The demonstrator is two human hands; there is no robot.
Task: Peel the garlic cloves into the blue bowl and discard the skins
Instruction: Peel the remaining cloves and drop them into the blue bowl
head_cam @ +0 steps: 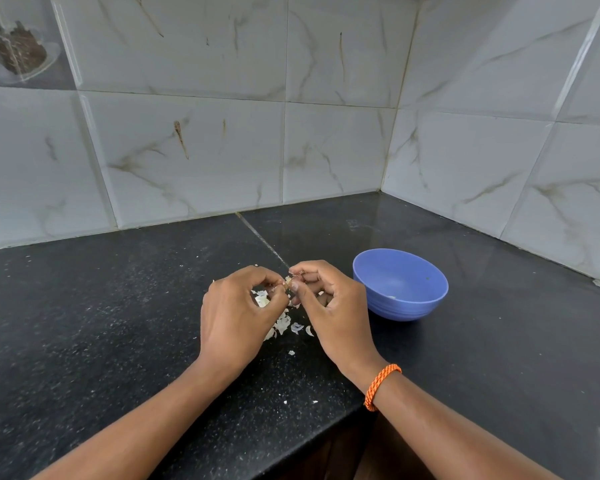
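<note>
Nearest, loose garlic skins (282,323) lie scattered on the black counter (84,323) under the hands. Above them the left hand (238,315) and right hand (329,306) meet, fingertips of both pinched together on one small garlic clove (287,283). Just right of them sits the blue bowl (400,284). The slippery clove could pop free and land among the skins, or flakes could drift into the bowl.

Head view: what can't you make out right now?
- Garlic clove: mostly covered by the fingertips of the left hand and right hand; how much is peeled is unclear.
- Blue bowl: the near wall hides part of its bottom; one pale speck is too small to identify.
- Skins: partly under the hands.
</note>
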